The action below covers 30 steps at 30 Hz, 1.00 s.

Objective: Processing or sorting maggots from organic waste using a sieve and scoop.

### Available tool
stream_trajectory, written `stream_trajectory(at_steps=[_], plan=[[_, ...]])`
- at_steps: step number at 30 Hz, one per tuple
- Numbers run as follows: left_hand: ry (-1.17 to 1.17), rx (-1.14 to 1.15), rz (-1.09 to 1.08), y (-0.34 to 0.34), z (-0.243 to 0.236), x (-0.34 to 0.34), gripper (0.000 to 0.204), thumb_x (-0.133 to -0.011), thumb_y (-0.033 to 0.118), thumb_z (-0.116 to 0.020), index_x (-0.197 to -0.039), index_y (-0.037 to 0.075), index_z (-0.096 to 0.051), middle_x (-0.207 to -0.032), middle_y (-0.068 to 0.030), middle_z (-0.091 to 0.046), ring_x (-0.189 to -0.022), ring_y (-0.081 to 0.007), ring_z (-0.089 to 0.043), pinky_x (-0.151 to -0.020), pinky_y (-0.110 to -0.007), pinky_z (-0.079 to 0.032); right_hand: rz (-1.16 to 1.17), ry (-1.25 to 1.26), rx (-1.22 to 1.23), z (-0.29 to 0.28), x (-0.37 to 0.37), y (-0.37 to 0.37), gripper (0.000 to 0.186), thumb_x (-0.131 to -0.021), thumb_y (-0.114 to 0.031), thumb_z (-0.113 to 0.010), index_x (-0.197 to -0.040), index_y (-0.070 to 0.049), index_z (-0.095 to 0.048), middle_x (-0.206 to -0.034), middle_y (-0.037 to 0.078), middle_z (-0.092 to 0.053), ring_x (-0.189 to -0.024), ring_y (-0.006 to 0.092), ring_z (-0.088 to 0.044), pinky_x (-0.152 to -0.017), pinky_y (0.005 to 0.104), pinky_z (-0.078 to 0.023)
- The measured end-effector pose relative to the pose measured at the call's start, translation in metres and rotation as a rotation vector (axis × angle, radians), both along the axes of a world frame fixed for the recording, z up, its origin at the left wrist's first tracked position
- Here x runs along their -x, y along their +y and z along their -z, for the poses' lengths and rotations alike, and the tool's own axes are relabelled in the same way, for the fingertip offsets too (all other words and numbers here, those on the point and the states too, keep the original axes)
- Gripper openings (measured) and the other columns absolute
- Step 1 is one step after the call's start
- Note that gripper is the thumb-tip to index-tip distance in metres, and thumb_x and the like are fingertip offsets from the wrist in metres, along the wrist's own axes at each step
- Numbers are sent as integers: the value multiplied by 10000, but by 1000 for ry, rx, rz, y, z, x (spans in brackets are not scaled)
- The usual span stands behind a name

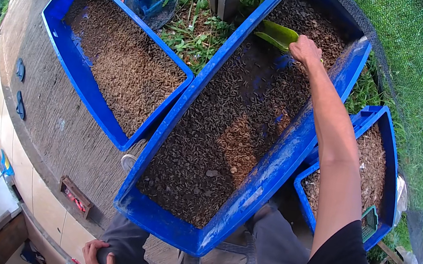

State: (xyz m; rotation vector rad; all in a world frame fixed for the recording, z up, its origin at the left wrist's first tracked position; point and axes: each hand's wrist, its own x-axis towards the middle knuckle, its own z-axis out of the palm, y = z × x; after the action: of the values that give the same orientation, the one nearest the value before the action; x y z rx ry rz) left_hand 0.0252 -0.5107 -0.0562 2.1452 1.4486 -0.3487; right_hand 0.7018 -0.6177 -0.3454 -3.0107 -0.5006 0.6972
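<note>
Head view. I have the right hand (305, 50) at the far end of the large blue tub (250, 203), its fingers clamped on the handle end of a green scoop (277, 35). The scoop is inside the tub's outline, its blade toward the left wall; I cannot tell whether its edge touches the contents.

Progress: I judge the scooping to be partway through. Blue floor (283, 62) shows in small patches just below the scoop, suggesting that the layer there has been worked thin. Dark grub-like pieces (199, 135) cover most of the near half, with a lighter brown patch (239, 148) among them; in my judgement the greater share is left. The left tub (77, 84) and the right tub (392, 179) both contain lighter brown material; I cannot establish whether either receives the scooped matter.

Pose: I find the right arm extended well forward from the lower right, elbow nearly straight, passing over the tub's right wall. The left hand (99, 260) rests at the left knee, fingers bent and somewhat apart, nothing visible in them, taking no part in the scooping.
</note>
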Motion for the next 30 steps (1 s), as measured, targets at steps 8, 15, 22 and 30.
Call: stream_trajectory(at_steps=[8,15,22,30], plan=[[7,5,22,0,7,4,235,-829,129,-624,-1035,17,-623,-1046,-183,-589,-1021,-359,-534,-953,-443,-418,143,-82,-283,33,9,-25,409,-812,-268,-554,-1141,-48,-655,-1164,216,-680,-1132,368,-629,-988,506,-437],[-1,-15,20,0,10,11,225,-832,117,-632,-1034,17,-623,-1035,-177,-584,-1007,-357,-535,-931,-440,-426,-275,-167,-209,-21,80,-39,358,-836,-282,-513,-1068,-56,-666,-983,200,-704,-954,347,-663,-911,475,-395],[11,-8,31,-2,9,5,222,-829,119,-642,-1024,14,-622,-1023,-178,-575,-985,-353,-539,-924,-447,-428,-414,-69,-247,-60,80,-57,430,-741,-163,-597,-1160,-123,-687,-1063,124,-706,-1016,281,-659,-918,438,-369],[12,15,9,0,4,-3,228,-836,116,-639,-1036,8,-626,-1051,-188,-579,-1012,-355,-541,-943,-446,-428,-189,-211,-22,-14,7,-43,295,-881,-220,-499,-1068,-36,-635,-1035,237,-699,-989,403,-675,-870,526,-508]])
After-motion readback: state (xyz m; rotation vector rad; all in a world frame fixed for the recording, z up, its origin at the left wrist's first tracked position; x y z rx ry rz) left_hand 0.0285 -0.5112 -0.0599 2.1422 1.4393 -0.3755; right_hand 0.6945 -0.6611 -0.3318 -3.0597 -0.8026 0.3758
